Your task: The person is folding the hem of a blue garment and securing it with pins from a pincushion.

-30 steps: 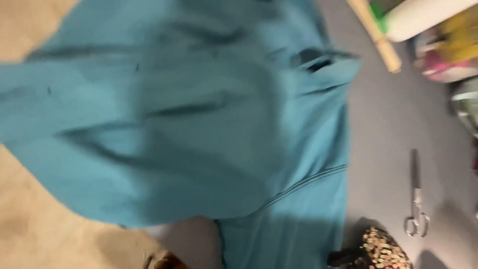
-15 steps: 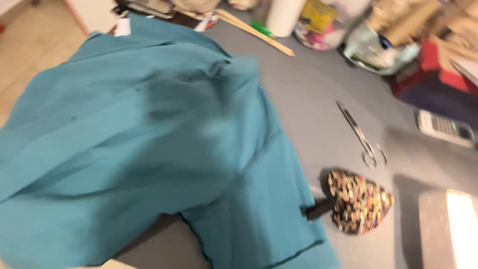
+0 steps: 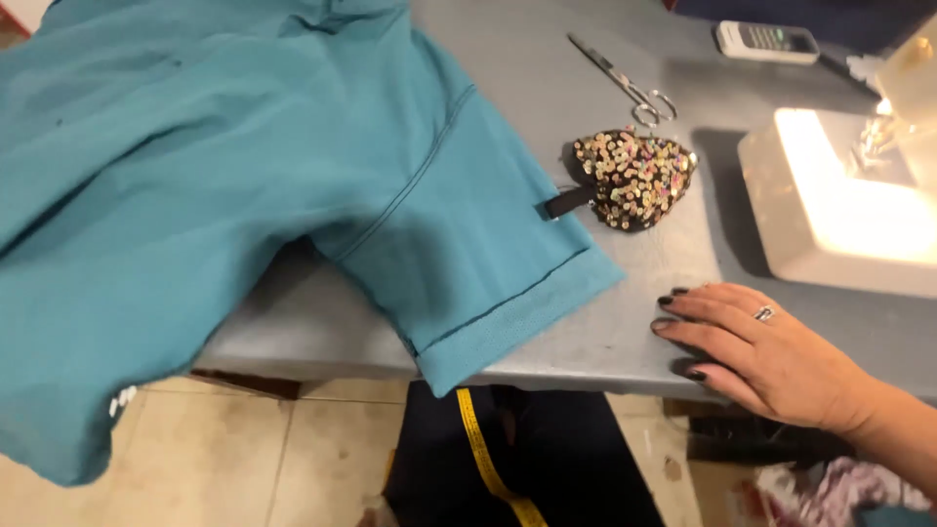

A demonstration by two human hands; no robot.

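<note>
Teal fabric, a large garment (image 3: 244, 195), lay spread over the left part of the grey surface (image 3: 625, 332) in the head view, its hemmed end reaching the front edge and much of it hanging past the left side toward the tiled floor (image 3: 293, 449). The right hand (image 3: 761, 351) rested flat near the front edge, just right of the hem, fingers (image 3: 698, 303) slightly spread and holding nothing. No left hand showed. Beyond the hand, a sequined heart-shaped pouch (image 3: 634, 176) touched the cloth with its black tab. Scissors (image 3: 625, 83) lay further back, and a lit white sewing machine (image 3: 839, 205) stood at the right edge. A yellow measuring tape (image 3: 488, 459) hung below the front edge.
</note>
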